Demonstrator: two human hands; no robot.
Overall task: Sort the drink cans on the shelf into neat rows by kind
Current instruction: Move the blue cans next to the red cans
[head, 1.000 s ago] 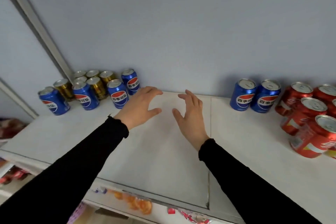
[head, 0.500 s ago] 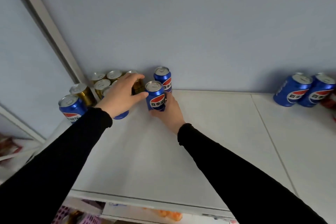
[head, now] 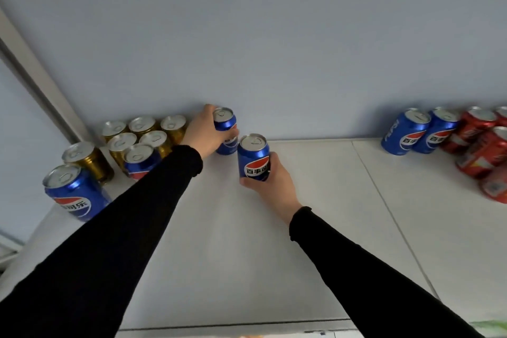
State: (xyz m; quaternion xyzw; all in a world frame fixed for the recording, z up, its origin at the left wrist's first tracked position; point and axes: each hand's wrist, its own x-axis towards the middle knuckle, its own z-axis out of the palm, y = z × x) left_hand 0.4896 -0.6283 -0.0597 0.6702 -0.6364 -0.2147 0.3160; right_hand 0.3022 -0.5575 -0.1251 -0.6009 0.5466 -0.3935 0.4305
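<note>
At frame centre, a blue can (head: pixel 253 158) is being gripped by the right hand (head: pixel 270 180), seemingly lifted off the shelf (head: pixel 315 228); another blue can (head: pixel 225 129) by the wall is being clasped by the left hand (head: pixel 204 132).

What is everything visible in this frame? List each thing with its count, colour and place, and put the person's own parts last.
Blue aluminium cola cans: six; two at left among the gold ones, one in each hand, two at right by the wall.
Gold metal drink cans: six, gold with silver lids, clustered in the left back corner.
Red aluminium drink cans: at least five, far right, partly cut off by the edge.
White shelf top: one, under everything.
Pale blue-grey wall: behind the shelf.
Black sleeves: two.
Hands: left hand grips the rear blue can; right hand grips the nearer blue can.
</note>
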